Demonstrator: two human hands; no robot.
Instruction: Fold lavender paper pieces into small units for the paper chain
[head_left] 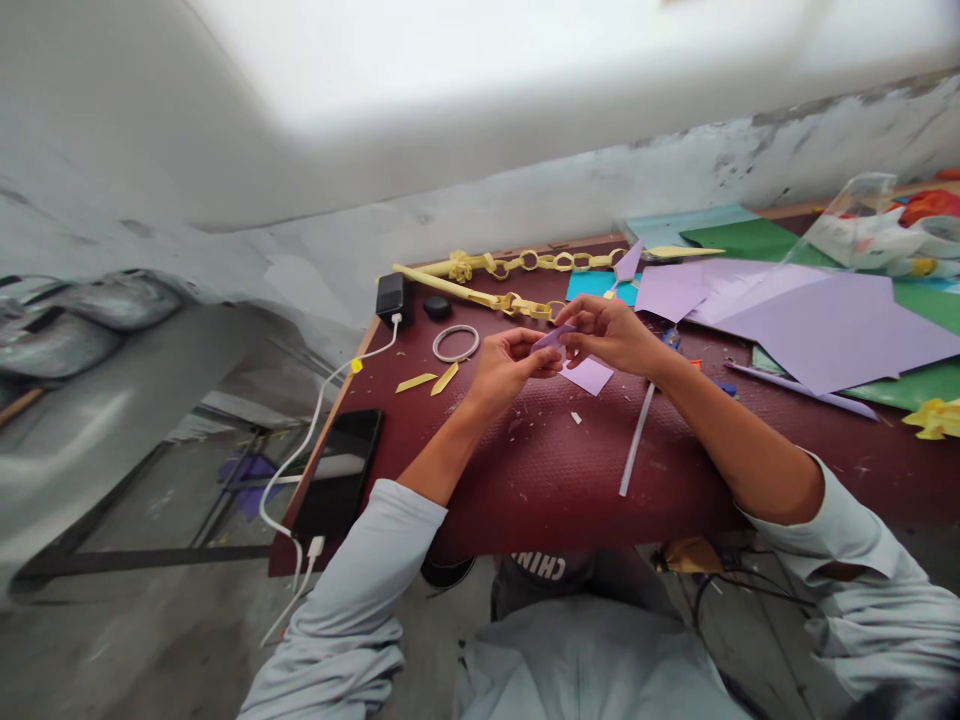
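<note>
Between my two hands, above the dark red table [540, 480], is a small piece of purple paper [553, 338]. My left hand [510, 370] pinches it from the left, thumb on the near side. The fingers of my right hand [609, 335] close on its right end. Just beneath, a flat purple paper square [589, 376] lies partly hidden by my hands. A white tape roll [456, 344] and two folded yellow paper strips [444, 379] lie left of my left hand. Behind the hands runs a yellow paper chain [517, 305] joined to a yellow paper stick.
A phone [341, 470] and a black power bank [391, 296] with a white cable [322, 395] lie along the left edge. Large purple sheets [817, 325] and green sheets cover the right side. A thin translucent stick [637, 440] lies near my right forearm. A wall stands behind.
</note>
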